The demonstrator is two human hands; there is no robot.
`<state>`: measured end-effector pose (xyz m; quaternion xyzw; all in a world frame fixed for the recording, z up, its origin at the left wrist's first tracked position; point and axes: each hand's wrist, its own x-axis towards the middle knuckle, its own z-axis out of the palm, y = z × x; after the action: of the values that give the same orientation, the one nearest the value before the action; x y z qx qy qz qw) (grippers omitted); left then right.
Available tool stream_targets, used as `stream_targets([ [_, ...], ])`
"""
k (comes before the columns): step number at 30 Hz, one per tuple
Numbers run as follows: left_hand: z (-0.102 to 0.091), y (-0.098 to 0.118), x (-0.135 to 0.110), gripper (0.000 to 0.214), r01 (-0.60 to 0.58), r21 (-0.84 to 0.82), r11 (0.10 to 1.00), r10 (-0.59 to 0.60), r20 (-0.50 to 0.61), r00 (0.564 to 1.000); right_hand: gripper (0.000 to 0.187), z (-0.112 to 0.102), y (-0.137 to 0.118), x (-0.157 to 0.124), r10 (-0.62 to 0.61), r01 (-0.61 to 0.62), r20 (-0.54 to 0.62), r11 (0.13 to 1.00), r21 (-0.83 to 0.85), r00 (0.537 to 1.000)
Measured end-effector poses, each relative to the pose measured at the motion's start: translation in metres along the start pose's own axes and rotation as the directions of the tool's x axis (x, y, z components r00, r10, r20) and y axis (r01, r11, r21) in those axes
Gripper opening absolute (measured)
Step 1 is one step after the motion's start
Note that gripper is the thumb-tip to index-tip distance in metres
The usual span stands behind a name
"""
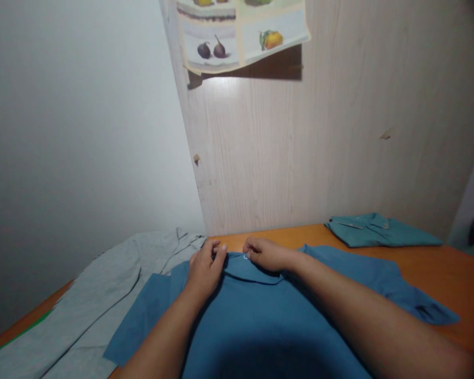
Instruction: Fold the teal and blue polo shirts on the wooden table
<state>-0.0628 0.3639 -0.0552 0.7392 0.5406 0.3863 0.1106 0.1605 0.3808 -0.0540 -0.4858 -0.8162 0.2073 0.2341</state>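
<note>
A blue short-sleeved shirt point(260, 321) lies spread on the orange table, its neckline at the far side and its sleeves out to both sides. At the left of the neckline is my left hand point(206, 268), thumb and fingers curled together at the cloth's edge. My right hand point(269, 255) pinches the neckline's back edge, near a small white mark on it. A short gap of collar shows between the two hands. The shirt's lower part is in shadow and runs out of view.
Light grey clothing point(102, 295) lies on the left, partly under the blue sleeve. A folded teal shirt point(383, 231) rests at the back right of the orange table point(454, 279). Behind stands a wood-grain panel point(253, 158) with a fruit poster point(240, 39).
</note>
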Motion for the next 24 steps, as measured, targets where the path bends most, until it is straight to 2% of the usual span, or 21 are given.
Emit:
stream_targets([
  [3,0.002,-0.009,0.003,0.042,0.02,-0.022,1.0,-0.022,-0.073,0.997,0.03,0.003,0.01,0.004,0.061,-0.058,-0.089,0.998,0.027,0.994],
  [6,0.004,-0.016,0.005,0.041,0.052,-0.021,0.998,-0.054,-0.092,0.994,0.037,-0.004,0.017,0.008,0.14,-0.139,-0.141,0.99,0.016,0.98],
  [10,0.003,-0.016,0.006,0.028,0.03,0.011,1.0,-0.029,-0.085,0.996,0.025,-0.034,0.019,0.007,0.17,-0.183,-0.201,0.982,-0.047,0.965],
  [13,-0.002,-0.011,0.006,0.019,0.008,0.119,0.993,0.001,-0.075,0.997,0.021,-0.06,0.016,-0.001,0.169,-0.184,-0.171,0.98,-0.079,0.971],
  [15,-0.006,-0.008,0.005,0.015,0.01,0.222,0.975,-0.005,-0.025,1.0,0.025,-0.073,0.012,-0.011,0.167,-0.176,-0.083,0.979,-0.103,0.982],
  [17,-0.009,-0.007,0.004,0.018,0.019,0.305,0.952,-0.037,0.053,0.998,0.047,-0.081,0.007,-0.02,0.194,-0.181,0.096,0.975,-0.132,0.976],
  [20,-0.009,-0.011,0.004,0.031,0.029,0.318,0.948,-0.088,0.171,0.981,0.089,-0.083,-0.003,-0.029,0.256,-0.202,0.356,0.962,-0.182,0.899],
  [22,-0.008,-0.016,0.004,0.047,0.038,0.291,0.956,-0.104,0.214,0.971,0.1,-0.08,-0.011,-0.031,0.259,-0.186,0.402,0.96,-0.21,0.878],
  [24,-0.006,-0.018,0.004,0.06,0.035,0.267,0.963,-0.097,0.223,0.97,0.097,-0.077,-0.017,-0.031,0.219,-0.132,0.414,0.964,-0.23,0.884],
])
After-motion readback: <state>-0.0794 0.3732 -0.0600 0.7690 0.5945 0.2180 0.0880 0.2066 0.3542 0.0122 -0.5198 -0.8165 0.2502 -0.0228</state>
